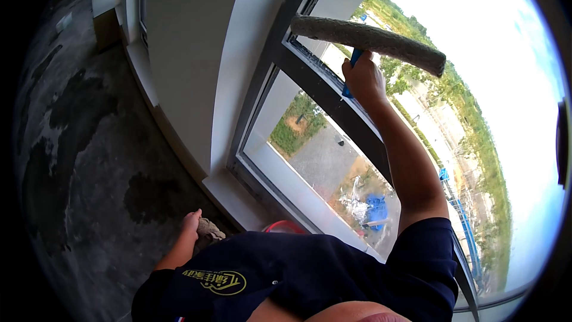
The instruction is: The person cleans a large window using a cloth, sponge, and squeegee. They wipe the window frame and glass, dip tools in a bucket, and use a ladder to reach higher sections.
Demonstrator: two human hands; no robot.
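My right hand is raised at the window, wrapped round the blue handle of a window washer. Its long grey, fuzzy sleeve lies slantwise across the upper glass pane; whether it presses on the glass is hard to tell. Beneath the hand runs a dark crossbar of the window frame. Low at the left, my left hand is closed on a crumpled grey-brown rag, away from the window. Part of that rag is hidden behind my dark shirt.
A red-rimmed round container shows beside the sill, mostly covered by my body. White wall borders the window on the left. Dark wet patches mark the concrete floor. A small whitish object lies at the far left.
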